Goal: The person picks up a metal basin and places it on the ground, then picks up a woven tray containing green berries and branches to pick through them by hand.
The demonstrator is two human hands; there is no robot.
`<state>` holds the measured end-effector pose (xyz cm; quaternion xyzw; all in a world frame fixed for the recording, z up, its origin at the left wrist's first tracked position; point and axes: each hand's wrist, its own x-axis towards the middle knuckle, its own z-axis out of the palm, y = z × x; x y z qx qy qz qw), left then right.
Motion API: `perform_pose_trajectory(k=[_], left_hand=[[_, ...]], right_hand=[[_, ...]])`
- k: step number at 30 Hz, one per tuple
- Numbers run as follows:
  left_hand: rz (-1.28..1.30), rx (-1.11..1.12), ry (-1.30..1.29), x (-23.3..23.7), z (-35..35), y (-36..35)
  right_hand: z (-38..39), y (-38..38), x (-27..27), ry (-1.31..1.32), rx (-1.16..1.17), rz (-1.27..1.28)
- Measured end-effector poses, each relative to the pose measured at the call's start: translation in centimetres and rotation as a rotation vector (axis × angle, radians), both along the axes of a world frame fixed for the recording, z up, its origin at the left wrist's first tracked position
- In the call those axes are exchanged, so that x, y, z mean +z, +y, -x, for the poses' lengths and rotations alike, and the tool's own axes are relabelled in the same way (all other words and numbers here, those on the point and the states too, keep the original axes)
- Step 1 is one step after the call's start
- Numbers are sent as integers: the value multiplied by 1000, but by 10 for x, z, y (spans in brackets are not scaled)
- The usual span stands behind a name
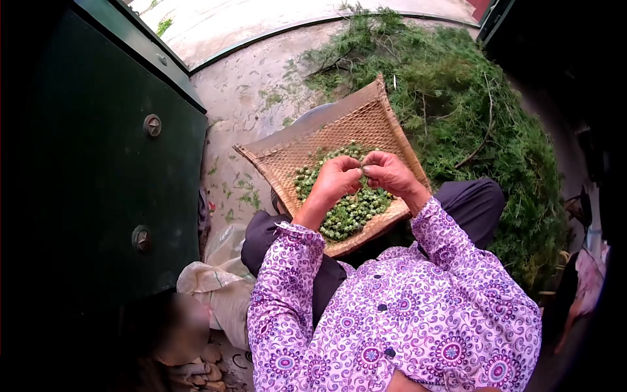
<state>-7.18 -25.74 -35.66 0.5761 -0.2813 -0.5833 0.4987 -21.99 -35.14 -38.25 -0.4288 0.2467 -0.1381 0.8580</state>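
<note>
My left hand (pixel 337 179) and my right hand (pixel 392 175) meet fingertip to fingertip above a woven winnowing basket (pixel 339 130). Thumbs and fingers are pinched together on both. Whatever sits between the tips is tiny, perhaps a greenish bit, and mostly hidden by the fingers. Beneath the hands lies a heap of small round green cones (pixel 356 212), with bits of leaf among them. The basket rests tilted across my lap, its wide flat edge pointing away from me.
Cut evergreen branches (pixel 457 98) are piled to the right and ahead. A dark green metal door (pixel 130 176) stands at the left. Near my left knee lies a pale woven sack (pixel 222 287). Green scraps (pixel 245 189) litter the concrete floor (pixel 228 124).
</note>
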Motion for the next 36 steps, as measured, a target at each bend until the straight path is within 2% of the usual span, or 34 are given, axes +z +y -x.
perform_pose_trajectory(k=[5, 7, 9, 13, 16, 18, 21, 23, 24, 25, 27, 28, 30, 31, 34, 35, 36], left_hand=[[11, -18, -54, -1, -7, 0], [16, 16, -87, -2, -11, 1], [-4, 13, -55, 1, -10, 2], [16, -34, 36, -1, 1, 4], [15, -52, 21, -8, 1, 2], [19, -57, 21, -7, 0, 2], [-40, -102, -87, 5, 1, 3], [-122, -149, -154, 11, 2, 4], [-146, -215, -296, 8, 0, 4], [-87, -292, -559, 11, 0, 7], [-47, -486, -974, -6, -2, 11], [-49, -485, -972, -10, -2, 14], [-108, -656, -961, -14, -2, 21], [-111, -657, -960, -13, -2, 22], [-167, -542, -1055, -10, -5, 25], [-169, -543, -1055, -8, -7, 25], [-169, -513, -1069, -1, -8, 23]], right_hand=[[4, -5, -12, -53, -13, -41], [9, -12, -17, -110, -142, -165], [12, -15, -16, -117, -153, -194], [2, -5, -14, -116, -160, -146], [-8, -1, -15, -74, -221, 19], [-9, -3, -16, -80, -224, 22], [-2, -6, -15, -48, -227, 7], [7, -17, -21, -173, -310, -212], [13, -24, -26, -197, -344, -227], [19, -29, -28, -165, -362, -217], [28, -32, -37, -286, -304, -367], [30, -29, -36, -283, -302, -368], [33, -17, -31, -107, -397, -643], [33, -19, -40, -107, -397, -646], [29, -31, -82, 86, -113, -341], [25, -32, -89, 85, -112, -343], [15, -29, -89, 298, -17, -62]])
